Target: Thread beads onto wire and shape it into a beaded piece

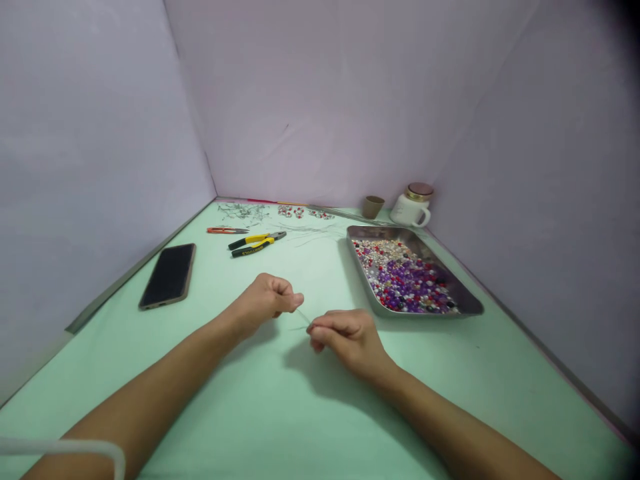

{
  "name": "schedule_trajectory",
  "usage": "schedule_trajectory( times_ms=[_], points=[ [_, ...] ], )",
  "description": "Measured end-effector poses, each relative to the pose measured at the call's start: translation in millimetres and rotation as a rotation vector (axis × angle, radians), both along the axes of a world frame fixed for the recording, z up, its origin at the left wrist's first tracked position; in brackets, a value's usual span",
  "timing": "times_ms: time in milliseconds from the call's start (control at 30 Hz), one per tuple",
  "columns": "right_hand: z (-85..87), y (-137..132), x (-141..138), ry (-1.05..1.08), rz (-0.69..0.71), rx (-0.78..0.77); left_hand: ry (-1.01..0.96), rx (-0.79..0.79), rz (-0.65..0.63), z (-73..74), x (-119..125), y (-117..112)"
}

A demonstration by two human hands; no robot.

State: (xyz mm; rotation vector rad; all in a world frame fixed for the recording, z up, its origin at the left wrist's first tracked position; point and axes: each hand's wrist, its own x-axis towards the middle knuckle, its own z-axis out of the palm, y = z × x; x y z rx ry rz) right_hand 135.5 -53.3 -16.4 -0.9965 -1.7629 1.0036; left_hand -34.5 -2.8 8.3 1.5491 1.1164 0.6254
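Observation:
Above the middle of the pale green table (240, 413), a thin wire (303, 316) runs between my two hands. My left hand (270, 300) is closed, pinching one end of it between thumb and fingers. My right hand (347, 337) pinches the wire further along, with the fingertips pressed together. A short free end sticks out to the left from the right fingertips. To the right of my right hand stands a metal tray (373, 303) with purple, red, white and dark beads (410, 283) in it.
Pliers with yellow and black handles (255, 243), orange-handled snips (227, 231) and a phone (169, 275) lie at the left. Toward the back are loose wires (310, 232), a tangle of wire pieces (243, 211), beaded pieces (299, 212), a small brown cup (373, 207) and a lidded white mug (409, 210).

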Motion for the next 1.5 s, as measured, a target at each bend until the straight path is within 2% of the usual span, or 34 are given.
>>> schedule_trajectory(
  times_ms=[100,167,300,433,600,733,900,1067,1200,1333,1433,1500],
  points=[
    [-2.3,4,-4,0.159,-0.138,-0.245,0.019,0.067,0.143,-0.4,-2,2],
    [-4.3,6,-5,0.245,-0.187,-0.339,0.059,0.131,0.202,1.6,-1,-1],
    [-3.8,7,-6,0.291,-0.201,-0.369,0.093,0.094,0.150,6.0,3,-9],
    [-1.8,6,-7,0.320,-0.239,-0.361,0.066,0.020,0.221,8.1,5,-13],
    [-1.7,6,-7,0.329,-0.255,-0.357,-0.031,-0.059,0.009,5.5,5,-12],
    [-4.3,5,-8,0.342,-0.177,-0.366,-0.164,-0.154,-0.040,-1.6,6,-8],
    [-13.1,4,-8,0.460,-0.045,-0.426,-0.274,-0.246,-0.182,-7.6,3,-3],
    [-16.7,1,-8,0.525,0.048,-0.503,-0.255,-0.228,-0.270,-9.0,-1,-3],
    [-17.7,-2,-9,0.535,0.124,-0.543,-0.169,-0.164,-0.325,-3.1,-3,-4],
    [-11.8,-5,-9,0.441,0.064,-0.475,-0.083,-0.135,-0.348,2.6,-4,-4],
    [-4.5,-7,-9,0.299,-0.027,-0.345,-0.041,-0.139,-0.346,2.7,-6,-3],
    [-2.9,-8,-9,0.279,-0.031,-0.338,-0.039,-0.133,-0.332,1.1,-7,-2]
  ],
)
